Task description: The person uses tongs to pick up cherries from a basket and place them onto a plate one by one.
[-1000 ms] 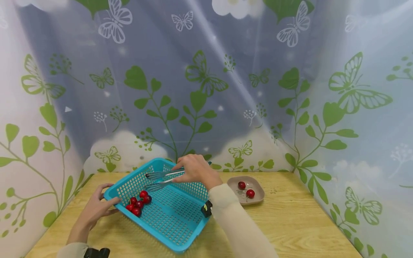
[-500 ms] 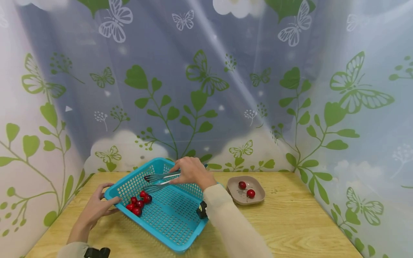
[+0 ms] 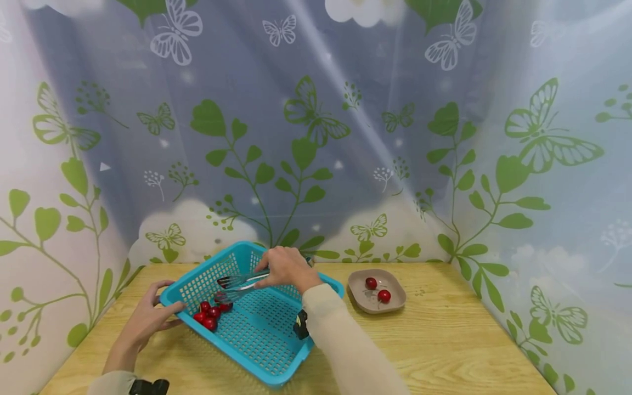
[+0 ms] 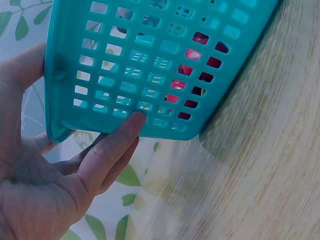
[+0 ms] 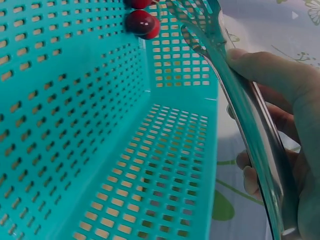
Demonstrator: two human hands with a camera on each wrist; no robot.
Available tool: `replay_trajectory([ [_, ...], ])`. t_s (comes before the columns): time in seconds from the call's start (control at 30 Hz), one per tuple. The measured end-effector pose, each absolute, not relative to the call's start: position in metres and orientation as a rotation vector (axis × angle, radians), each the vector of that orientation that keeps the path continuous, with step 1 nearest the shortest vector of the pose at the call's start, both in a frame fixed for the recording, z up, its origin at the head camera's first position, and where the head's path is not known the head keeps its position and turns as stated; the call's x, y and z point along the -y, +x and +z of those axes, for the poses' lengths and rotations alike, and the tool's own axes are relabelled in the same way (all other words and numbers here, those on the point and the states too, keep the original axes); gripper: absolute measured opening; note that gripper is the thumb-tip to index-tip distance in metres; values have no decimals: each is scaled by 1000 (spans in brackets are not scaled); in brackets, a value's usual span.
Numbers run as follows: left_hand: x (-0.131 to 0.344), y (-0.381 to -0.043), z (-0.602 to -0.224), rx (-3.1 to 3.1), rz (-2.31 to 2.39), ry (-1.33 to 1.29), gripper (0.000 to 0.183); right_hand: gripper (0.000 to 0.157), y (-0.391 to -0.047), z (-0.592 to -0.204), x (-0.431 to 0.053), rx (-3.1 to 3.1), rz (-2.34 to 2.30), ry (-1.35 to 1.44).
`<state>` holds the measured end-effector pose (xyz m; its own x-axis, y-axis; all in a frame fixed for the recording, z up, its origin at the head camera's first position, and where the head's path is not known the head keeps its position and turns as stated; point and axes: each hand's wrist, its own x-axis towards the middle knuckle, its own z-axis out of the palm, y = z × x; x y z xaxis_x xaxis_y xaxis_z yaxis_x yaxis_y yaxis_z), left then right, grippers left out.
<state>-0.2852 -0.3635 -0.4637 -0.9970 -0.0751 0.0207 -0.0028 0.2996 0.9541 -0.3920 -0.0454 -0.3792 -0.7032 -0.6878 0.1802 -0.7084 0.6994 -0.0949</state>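
Observation:
A blue plastic basket (image 3: 261, 323) with perforated walls stands on the table. My left hand (image 3: 147, 318) grips its left corner, thumb and fingers about the rim; in the left wrist view a finger touches the outer wall. Metal serving tongs (image 5: 250, 115) are held in my right hand (image 3: 285, 267) over the basket. Their parted tips reach down at the several red cherries (image 3: 209, 318) heaped in the left corner. The lower tip partly covers a cherry; whether it touches is hard to tell.
Right of the basket is a small beige dish (image 3: 362, 308) with two cherries (image 3: 384, 296) in it. Everything stands on a wooden table (image 3: 444, 351). A printed curtain (image 3: 375, 164) with leaves and butterflies surrounds the table's back and sides.
My right hand has moved left and slightly down with the tongs, bringing their tips over the cherries. My left hand, the basket and the dish have stayed in place.

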Motion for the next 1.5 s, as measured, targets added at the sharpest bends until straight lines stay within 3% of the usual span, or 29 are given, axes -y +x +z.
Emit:
replay_trajectory([
  [0.77, 363, -285, -464, 2483, -1822, 59, 77, 24, -394, -409, 57, 2855, 279, 1081],
  [1.5, 363, -284, -463, 2472, -1815, 47, 77, 37, -391, -412, 69, 2859, 4, 1136],
])
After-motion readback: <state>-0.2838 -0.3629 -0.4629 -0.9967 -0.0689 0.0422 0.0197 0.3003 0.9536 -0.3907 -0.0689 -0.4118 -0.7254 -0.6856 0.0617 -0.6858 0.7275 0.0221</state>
